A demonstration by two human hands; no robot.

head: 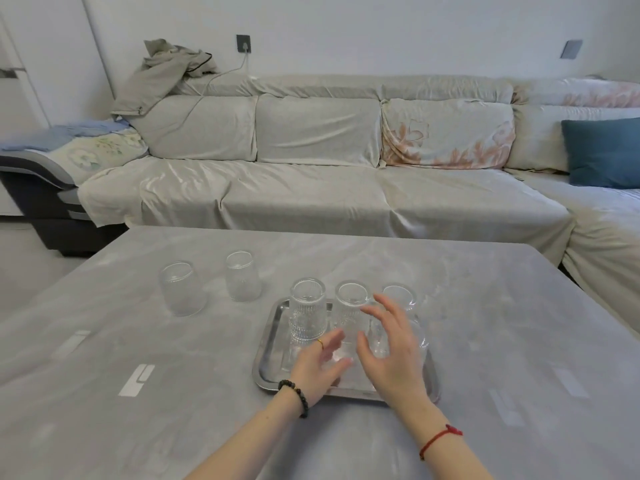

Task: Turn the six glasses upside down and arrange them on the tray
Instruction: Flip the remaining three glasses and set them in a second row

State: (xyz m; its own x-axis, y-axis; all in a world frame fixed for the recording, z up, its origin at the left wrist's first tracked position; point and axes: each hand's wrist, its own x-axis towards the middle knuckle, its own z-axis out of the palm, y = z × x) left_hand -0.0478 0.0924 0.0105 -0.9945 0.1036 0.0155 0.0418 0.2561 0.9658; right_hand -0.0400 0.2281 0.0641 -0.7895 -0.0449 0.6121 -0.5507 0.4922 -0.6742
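With both my left hand point(320, 363) and right hand point(391, 355) spread and empty over the tray point(268, 355) at lower centre, I judge the two glasses point(181, 289) upper left on the bench rigid, slick, fragile: grip mid-wall.

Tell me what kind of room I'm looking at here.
Most likely a home living room: a long L-shaped sofa under loose covers, a teal cushion at its right end, and a low grey coffee table holding the metal tray and glasses.
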